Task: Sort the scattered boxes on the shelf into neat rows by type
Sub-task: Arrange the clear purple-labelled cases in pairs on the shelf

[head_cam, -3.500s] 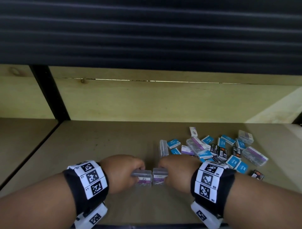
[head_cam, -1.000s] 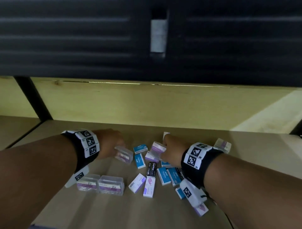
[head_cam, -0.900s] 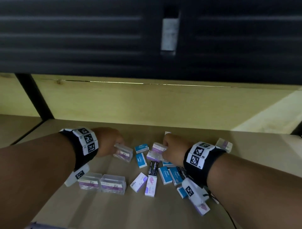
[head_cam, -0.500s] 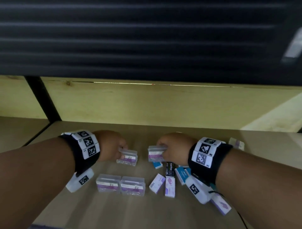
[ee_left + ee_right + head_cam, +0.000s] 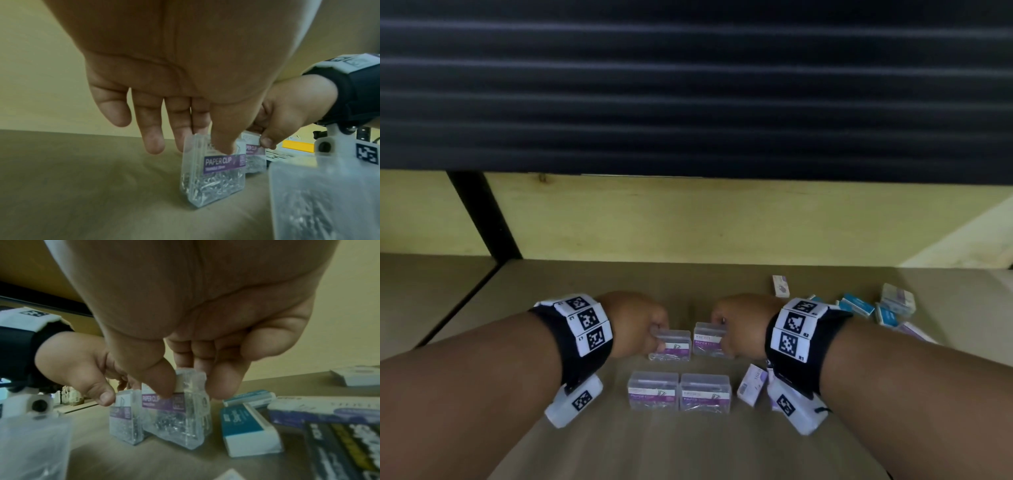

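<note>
Two clear paper-clip boxes with purple labels stand side by side on the wooden shelf (image 5: pixel 619 445). My left hand (image 5: pixel 654 329) pinches the left box (image 5: pixel 670 346) by its top, thumb in front and fingers behind, as the left wrist view shows on that box (image 5: pixel 213 175). My right hand (image 5: pixel 719 323) pinches the right box (image 5: pixel 709 342) the same way, its box (image 5: pixel 180 415) upright on the shelf. In front of them a pair of matching clear boxes (image 5: pixel 679 390) sits in a row.
A white and purple carton (image 5: pixel 752 383) lies right of the front pair. Blue, purple and black cartons (image 5: pixel 866 308) lie scattered at the right, seen close in the right wrist view as a blue carton (image 5: pixel 246 426). A black post (image 5: pixel 482 212) and the yellow back wall bound the shelf.
Both hands have carried their clear boxes from the scattered pile toward the left and set them down side by side behind the front pair.
</note>
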